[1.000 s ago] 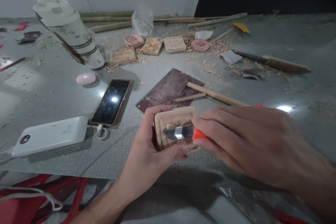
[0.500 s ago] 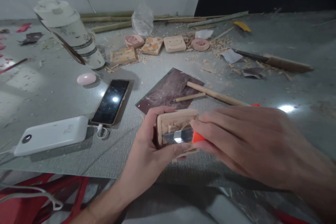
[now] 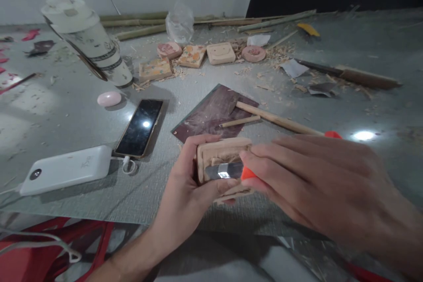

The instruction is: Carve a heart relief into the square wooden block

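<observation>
My left hand (image 3: pixel 185 198) grips a small carved wooden block (image 3: pixel 220 152) above the near edge of the table, thumb pressed on its lower side. My right hand (image 3: pixel 317 180) is closed on an orange-handled utility knife (image 3: pixel 246 172). The knife's metal blade (image 3: pixel 222 170) lies across the hollowed face of the block. A dark cutting mat (image 3: pixel 213 113) lies just beyond the block, with two wooden sticks (image 3: pixel 261 116) resting on it.
A phone (image 3: pixel 139 128) is cabled to a white power bank (image 3: pixel 68 169) at the left. A pink pebble-like object (image 3: pixel 109 98) and a tilted paper cup (image 3: pixel 89 44) stand behind. Several carved tiles (image 3: pixel 198 55), shavings, bamboo poles and a long knife (image 3: pixel 350 76) lie farther back.
The block has tilted slightly in my left hand and the blade has shifted a little lower across its face. The view has drifted slightly.
</observation>
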Tool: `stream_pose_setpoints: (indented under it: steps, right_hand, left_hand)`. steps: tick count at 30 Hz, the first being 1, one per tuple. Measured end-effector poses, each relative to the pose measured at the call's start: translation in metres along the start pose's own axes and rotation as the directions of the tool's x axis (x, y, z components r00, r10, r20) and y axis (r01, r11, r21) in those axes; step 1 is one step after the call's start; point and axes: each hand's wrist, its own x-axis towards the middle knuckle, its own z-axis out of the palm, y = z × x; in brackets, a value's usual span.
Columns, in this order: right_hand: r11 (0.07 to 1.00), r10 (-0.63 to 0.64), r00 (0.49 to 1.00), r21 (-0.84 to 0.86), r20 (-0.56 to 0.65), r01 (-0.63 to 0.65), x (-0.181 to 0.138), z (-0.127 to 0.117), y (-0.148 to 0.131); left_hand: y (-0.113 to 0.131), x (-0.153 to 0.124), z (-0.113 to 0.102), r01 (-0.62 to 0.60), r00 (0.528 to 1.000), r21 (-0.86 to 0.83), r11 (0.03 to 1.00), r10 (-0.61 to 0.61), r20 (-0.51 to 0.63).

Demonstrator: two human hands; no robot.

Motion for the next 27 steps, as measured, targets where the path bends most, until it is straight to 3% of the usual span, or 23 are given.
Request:
stream_pose_setpoints:
  steps: [9, 27]
  right_hand:
    - [0.998, 0.057, 0.998, 0.012, -0.014, -0.056, -0.0012, -0.0005, -0.0038]
    - [0.998, 0.028, 0.999, -0.049, -0.033, -0.03, 0.0051, -0.001, -0.0076]
  left_hand:
    - [0.0, -0.0021, 0.0018, 0.017, 1.0, -0.026, 1.0, -0.018, -0.024]
    - [0.0015, -0.0009, 0.0048, 0.052, 0.996, 0.043, 0.998, -0.049, -0.075]
